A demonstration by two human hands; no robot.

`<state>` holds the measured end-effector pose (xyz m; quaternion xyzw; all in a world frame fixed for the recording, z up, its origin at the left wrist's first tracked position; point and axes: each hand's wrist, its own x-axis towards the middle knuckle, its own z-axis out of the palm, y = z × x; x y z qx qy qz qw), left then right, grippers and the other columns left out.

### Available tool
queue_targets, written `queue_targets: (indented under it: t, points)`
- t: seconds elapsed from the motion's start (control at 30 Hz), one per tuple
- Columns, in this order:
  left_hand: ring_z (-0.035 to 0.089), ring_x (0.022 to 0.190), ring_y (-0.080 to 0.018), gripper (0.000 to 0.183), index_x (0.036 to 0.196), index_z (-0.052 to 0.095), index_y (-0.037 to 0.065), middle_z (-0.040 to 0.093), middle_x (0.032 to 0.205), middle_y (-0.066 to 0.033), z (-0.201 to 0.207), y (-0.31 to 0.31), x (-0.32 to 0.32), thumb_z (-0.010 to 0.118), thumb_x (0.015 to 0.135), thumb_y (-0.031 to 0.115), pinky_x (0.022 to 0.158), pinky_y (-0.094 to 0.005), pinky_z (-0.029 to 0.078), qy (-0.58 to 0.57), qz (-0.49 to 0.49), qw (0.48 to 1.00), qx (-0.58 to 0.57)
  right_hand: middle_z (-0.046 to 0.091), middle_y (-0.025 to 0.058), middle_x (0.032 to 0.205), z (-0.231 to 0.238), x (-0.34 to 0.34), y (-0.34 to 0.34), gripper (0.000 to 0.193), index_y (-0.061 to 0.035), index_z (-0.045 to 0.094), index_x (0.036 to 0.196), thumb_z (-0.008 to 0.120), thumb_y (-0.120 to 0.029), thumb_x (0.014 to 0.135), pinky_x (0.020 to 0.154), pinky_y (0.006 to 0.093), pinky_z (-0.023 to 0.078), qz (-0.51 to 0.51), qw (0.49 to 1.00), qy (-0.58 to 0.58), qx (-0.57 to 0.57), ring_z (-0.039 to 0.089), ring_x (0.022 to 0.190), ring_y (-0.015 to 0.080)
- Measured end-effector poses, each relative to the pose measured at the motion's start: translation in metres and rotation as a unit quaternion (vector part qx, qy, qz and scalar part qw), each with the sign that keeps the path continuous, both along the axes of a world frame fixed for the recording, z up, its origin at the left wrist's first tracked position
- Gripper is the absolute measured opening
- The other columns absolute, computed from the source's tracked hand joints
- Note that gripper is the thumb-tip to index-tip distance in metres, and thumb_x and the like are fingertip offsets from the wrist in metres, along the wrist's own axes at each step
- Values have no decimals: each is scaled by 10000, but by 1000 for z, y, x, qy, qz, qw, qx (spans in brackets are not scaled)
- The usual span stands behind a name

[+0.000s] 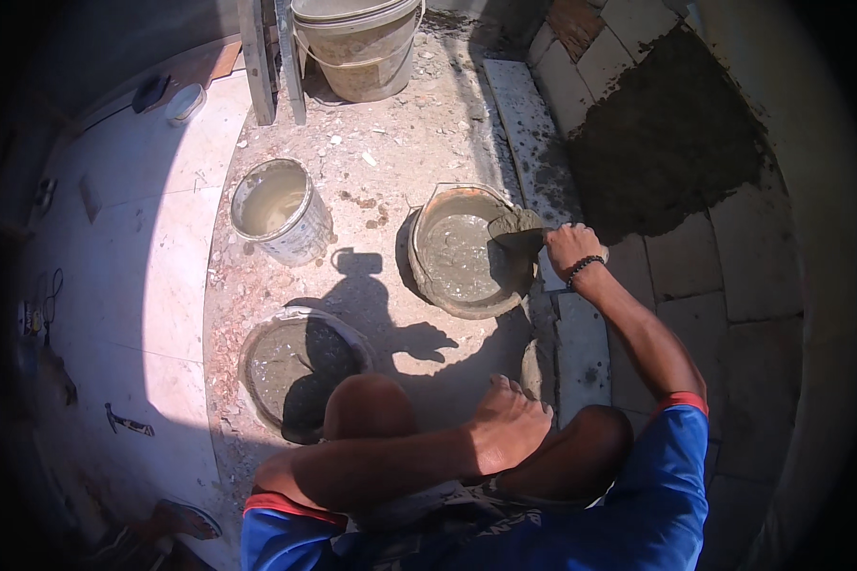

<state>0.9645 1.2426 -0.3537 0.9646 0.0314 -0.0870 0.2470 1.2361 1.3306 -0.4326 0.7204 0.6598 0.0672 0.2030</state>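
Note:
My right hand (pixel 575 249) is closed round the handle of a trowel, above the right rim of a round bucket (pixel 427 276) of wet grey mortar (pixel 457 252). Mortar covers the trowel's blade (pixel 518 238), which reaches over the bucket; the handle is mostly hidden in my fist. Across my bent knees lies my left forearm, and my left hand (pixel 510 425) hangs loosely with nothing seen in it. Its fingers are foreshortened, but they look apart, as does their shadow on the ground. Close to my left knee stands a second mortar tub (pixel 249 366), partly in shadow.
A smaller bucket (pixel 322 228) of cloudy water stands left of the mortar. Farther back are a large lidded bucket (pixel 367 67) and wooden posts (pixel 257 67). On the right, a tiled wall (pixel 686 252) bears a dark mortar patch (pixel 671 138). A hammer (pixel 129 423) lies on the left floor.

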Motion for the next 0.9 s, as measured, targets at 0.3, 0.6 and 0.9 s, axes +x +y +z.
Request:
queue_targets:
  t: [0.3, 0.6, 0.9]
  points:
    - [669, 856, -323, 314, 1060, 615, -14, 669, 895, -187, 8, -1, 1, 631, 784, 135, 810, -451, 463, -10, 0, 1000, 1, 676, 245, 851, -72, -22, -4, 255, 1, 687, 919, 627, -196, 770, 774, 457, 545, -41, 958, 268, -98, 666, 854, 404]
    - [661, 896, -324, 288, 1044, 614, -5, 665, 920, -194, 7, -4, -1, 599, 810, 161, 825, -455, 466, -7, 8, 1000, -9, 624, 269, 801, -72, -2, -58, 317, -36, 521, 1034, 618, -189, 773, 741, 531, 493, -43, 927, 371, -16, 611, 820, 467]
    - [652, 937, -341, 240, 1044, 604, 16, 662, 979, -209, 9, -5, -4, 557, 856, 158, 827, -454, 467, 19, 15, 1000, 0, 630, 258, 785, -79, -8, -68, 318, -15, 497, 1023, 622, -211, 806, 728, 544, 490, -52, 925, 375, 9, 609, 798, 469]
